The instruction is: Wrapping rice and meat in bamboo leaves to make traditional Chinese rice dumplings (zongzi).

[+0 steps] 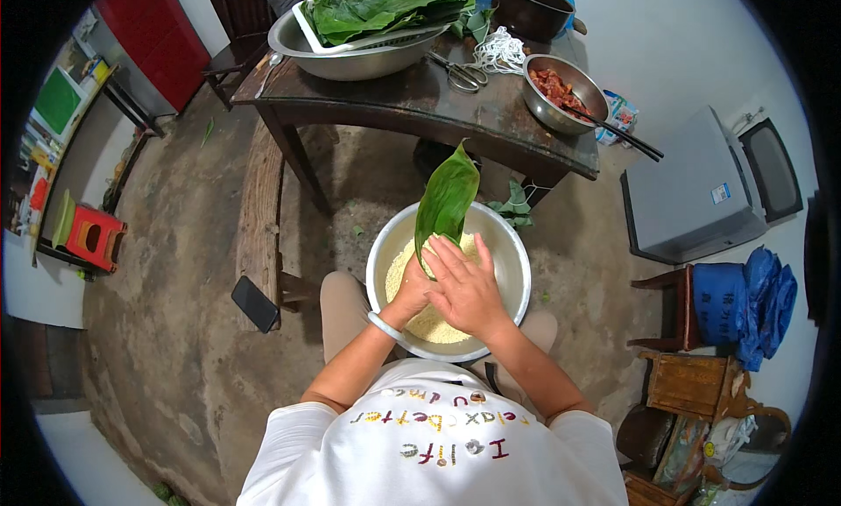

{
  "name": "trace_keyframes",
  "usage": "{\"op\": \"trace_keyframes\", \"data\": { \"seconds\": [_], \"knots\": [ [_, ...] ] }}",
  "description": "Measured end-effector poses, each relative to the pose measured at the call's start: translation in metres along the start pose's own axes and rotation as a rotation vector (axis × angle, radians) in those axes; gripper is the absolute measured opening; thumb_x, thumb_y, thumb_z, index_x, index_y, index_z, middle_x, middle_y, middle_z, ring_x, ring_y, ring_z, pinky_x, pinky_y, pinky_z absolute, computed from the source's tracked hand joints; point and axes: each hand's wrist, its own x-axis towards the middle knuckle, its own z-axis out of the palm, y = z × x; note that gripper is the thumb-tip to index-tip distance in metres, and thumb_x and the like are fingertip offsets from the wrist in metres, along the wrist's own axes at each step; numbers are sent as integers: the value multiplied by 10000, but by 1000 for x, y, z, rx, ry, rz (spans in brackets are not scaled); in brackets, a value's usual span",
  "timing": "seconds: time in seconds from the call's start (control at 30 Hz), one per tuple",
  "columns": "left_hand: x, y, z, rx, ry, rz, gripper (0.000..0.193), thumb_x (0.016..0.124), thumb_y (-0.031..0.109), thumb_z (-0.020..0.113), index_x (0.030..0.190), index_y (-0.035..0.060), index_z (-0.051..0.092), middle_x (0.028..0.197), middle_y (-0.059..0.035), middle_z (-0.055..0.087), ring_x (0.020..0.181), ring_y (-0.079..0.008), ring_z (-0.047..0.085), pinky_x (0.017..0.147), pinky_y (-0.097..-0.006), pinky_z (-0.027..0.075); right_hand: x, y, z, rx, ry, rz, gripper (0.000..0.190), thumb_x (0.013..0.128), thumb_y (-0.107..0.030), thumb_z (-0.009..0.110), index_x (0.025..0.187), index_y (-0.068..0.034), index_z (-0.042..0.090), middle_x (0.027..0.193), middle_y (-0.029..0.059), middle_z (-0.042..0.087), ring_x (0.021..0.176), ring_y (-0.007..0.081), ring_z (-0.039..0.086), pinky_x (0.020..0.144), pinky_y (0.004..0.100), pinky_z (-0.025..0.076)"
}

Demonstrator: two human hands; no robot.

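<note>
A large metal basin holds pale yellow grain between my knees. Above it my left hand cups the lower end of a long green leaf, whose tip points towards the table. Some grain lies in the leaf's folded lower part. My right hand rests over that grain with its fingers extended, partly hiding the leaf and my left fingers. On the wooden table a wide metal bowl bears a white basket piled with green leaves.
Scissors, white string, a dark pot and a steel bowl of raw meat with chopsticks are on the table. A phone lies on the wooden bench at left. A grey appliance stands right.
</note>
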Motion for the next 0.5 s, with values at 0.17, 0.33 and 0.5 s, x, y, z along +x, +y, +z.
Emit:
{"op": "trace_keyframes", "data": {
  "seconds": [0.17,0.33,0.5],
  "knots": [
    [-4,-11,-5,-27,-9,3,600,770,149,769,1276,19,476,1212,-81,560,1099,-180,540,945,-323,442,-2,-1,8,27,-21,-24,544,841,-283,599,1319,-35,524,1374,135,512,1273,271,492,1126,579,168],
    [-11,-2,-4,67,3,10,483,796,150,733,1210,13,525,1138,-82,595,1041,-178,567,899,-320,465,-8,-6,12,35,-18,-7,527,852,-287,592,1305,-24,537,1347,142,534,1260,275,506,1135,548,189],
    [-17,0,-4,106,6,109,421,811,145,705,1173,8,540,1114,-90,606,1006,-181,582,866,-321,480,-9,-13,16,101,35,11,496,852,-242,586,1292,-17,548,1325,156,551,1250,294,514,1132,512,228]
  ]
}}
